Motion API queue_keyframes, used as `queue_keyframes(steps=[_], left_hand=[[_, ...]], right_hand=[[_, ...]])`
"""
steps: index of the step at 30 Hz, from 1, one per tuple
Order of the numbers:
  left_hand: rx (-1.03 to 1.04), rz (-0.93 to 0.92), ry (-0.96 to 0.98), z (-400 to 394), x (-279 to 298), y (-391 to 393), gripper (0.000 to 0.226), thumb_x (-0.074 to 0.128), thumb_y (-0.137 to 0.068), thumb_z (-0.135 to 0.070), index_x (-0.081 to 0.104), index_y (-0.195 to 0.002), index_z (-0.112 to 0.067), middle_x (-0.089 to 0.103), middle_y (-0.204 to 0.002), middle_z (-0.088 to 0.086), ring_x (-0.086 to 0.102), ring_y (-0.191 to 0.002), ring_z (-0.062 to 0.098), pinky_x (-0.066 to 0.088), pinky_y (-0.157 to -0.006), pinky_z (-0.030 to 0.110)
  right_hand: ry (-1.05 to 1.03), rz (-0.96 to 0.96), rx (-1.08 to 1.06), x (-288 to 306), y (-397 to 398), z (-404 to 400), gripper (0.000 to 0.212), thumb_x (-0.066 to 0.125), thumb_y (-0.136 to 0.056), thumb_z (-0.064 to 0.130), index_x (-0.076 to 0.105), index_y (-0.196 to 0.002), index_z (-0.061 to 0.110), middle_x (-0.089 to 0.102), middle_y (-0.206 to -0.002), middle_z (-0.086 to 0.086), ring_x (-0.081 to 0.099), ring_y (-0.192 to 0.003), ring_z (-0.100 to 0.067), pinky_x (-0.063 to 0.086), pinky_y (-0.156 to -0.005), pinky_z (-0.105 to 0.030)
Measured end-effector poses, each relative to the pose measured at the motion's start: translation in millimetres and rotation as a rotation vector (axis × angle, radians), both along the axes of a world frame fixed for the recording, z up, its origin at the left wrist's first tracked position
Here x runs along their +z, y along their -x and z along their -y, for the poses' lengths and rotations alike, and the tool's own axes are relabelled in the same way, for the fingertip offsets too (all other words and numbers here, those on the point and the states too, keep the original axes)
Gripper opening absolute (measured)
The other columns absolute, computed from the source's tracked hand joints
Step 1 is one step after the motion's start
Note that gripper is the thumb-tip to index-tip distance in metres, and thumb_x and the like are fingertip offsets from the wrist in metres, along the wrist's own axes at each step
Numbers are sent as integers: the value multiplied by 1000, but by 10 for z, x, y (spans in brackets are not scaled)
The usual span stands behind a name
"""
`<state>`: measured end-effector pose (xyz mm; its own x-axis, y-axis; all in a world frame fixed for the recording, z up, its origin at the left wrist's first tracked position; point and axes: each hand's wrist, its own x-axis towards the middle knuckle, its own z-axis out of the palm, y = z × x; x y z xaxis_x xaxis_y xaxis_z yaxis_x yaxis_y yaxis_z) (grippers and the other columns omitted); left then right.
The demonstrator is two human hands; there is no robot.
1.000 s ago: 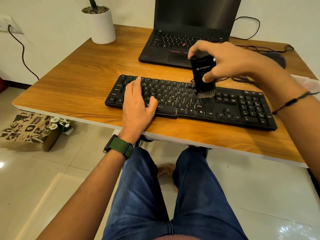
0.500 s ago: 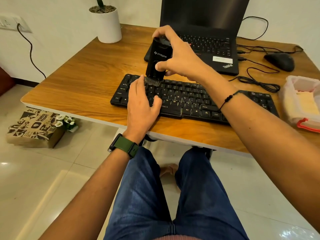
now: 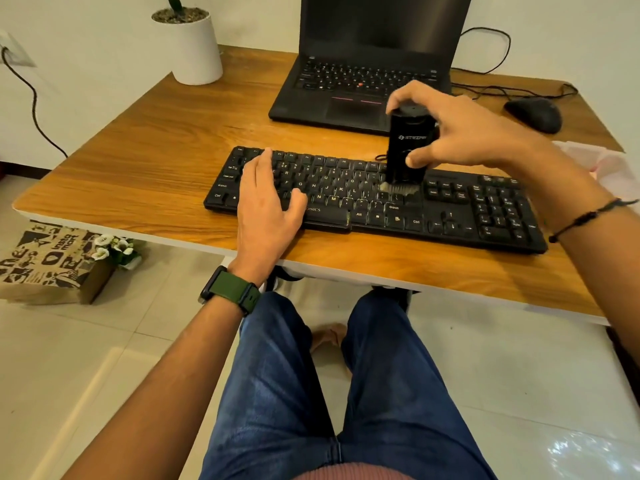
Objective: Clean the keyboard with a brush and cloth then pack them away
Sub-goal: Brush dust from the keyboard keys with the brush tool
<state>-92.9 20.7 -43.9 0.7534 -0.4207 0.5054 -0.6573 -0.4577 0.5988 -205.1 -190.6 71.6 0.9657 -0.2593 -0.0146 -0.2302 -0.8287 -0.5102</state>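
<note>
- Keyboard (image 3: 450,216): a long, flat, black plastic slab with pale legends on its keys, lying across the front of the surface (image 3: 138,168) and slanting a little toward the right edge.
- Brush (image 3: 408,150): a squat black cylinder with a smooth matte body and a faint logo, held upright, its short grey bristles (image 3: 398,189) touching the keys at the right end of the letter block.
- Right hand (image 3: 474,136): it reaches in from the right with the forearm sloping down across the number pad. It grips the brush body from the side, the thumb on the near face and the fingers curled over the top and the far side. A thin dark cord bracelet (image 3: 588,216) circles the wrist.
- Left hand (image 3: 266,206): it lies palm down on the left part of the keyboard, fingers straight and close together and pointing away, thumb spread out toward the space bar. A watch with a green strap (image 3: 232,289) sits on the wrist.
- The surface is wood-grained in a warm brown with a white edge.
- Behind the keyboard stands an open black laptop (image 3: 346,81) with a dark screen; a black mouse (image 3: 533,114) with its cable lies to the right of it.
- A white cylindrical pot (image 3: 197,50) topped with gravel stands at the far left corner.
- On the tiled floor to the left lies a printed brown paper bag (image 3: 52,261) with small white flowers beside it.
</note>
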Motion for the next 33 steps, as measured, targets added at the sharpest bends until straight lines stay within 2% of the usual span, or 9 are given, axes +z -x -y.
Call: queue_keyframes(steps=[3,6,8,13,16,20,25,29,33], left_hand=[[-5,-3,-5,-2,0,0,61,55,-85,-17,30,-139,1,40,-134,18,39,-125,26,32,-101,28],[-5,-5,-13,-2,8,3,61,55,-85,-17,31,-138,1,41,-134,18,39,-125,27,33,-101,30],[-5,-4,-19,-4,13,6,61,55,-85,-17,30,-139,1,40,-135,18,39,-125,27,33,-102,31],[-9,-4,-24,3,18,6,61,55,-85,-17,31,-138,1,40,-135,17,38,-125,25,32,-101,28],[-15,-13,-22,3,15,8,61,55,-84,-16,31,-138,2,40,-134,17,38,-126,26,32,-102,29],[-21,-11,-37,0,22,13,64,55,-82,-18,32,-137,2,42,-132,17,40,-124,26,35,-99,32],[-26,13,-101,5,24,13,65,57,-82,-19,32,-137,2,42,-133,17,39,-125,26,34,-101,32],[-29,8,-106,7,23,16,64,56,-83,-20,31,-138,1,41,-133,16,39,-124,25,34,-100,32],[-28,3,-111,9,20,14,65,56,-83,-20,30,-138,1,40,-134,16,39,-124,25,34,-101,33]], right_hand=[[9,-19,-18,77,52,60,63,67,-77,0,38,-123,32,46,-110,-1,50,-77,-3,43,-51,-16],[43,1,-22,148,18,66,64,67,-76,-1,38,-124,31,43,-111,-1,52,-79,-13,44,-52,-18],[36,-54,3,145,-35,35,64,67,-75,-2,39,-122,32,43,-113,-2,52,-89,-21,47,-53,-22],[97,-22,101,7,-219,-211,62,68,-75,4,39,-124,29,44,-110,0,49,-91,-19,44,-56,-20],[-81,122,124,-36,-357,-411,61,68,-74,4,40,-122,27,47,-114,1,58,-86,-18,55,-57,-25],[-234,248,144,-146,-491,-649,59,67,-74,2,40,-122,21,48,-113,3,63,-79,-18,58,-57,-27],[-113,160,144,-127,-344,-539,60,67,-76,5,38,-123,26,47,-111,3,61,-84,-18,57,-62,-28],[48,15,76,3,-23,-213,62,67,-77,5,37,-124,31,46,-107,3,48,-79,1,41,-56,-14],[-6,-28,-12,118,211,-26,64,67,-76,0,39,-124,32,44,-111,1,51,-80,-7,45,-56,-19]])
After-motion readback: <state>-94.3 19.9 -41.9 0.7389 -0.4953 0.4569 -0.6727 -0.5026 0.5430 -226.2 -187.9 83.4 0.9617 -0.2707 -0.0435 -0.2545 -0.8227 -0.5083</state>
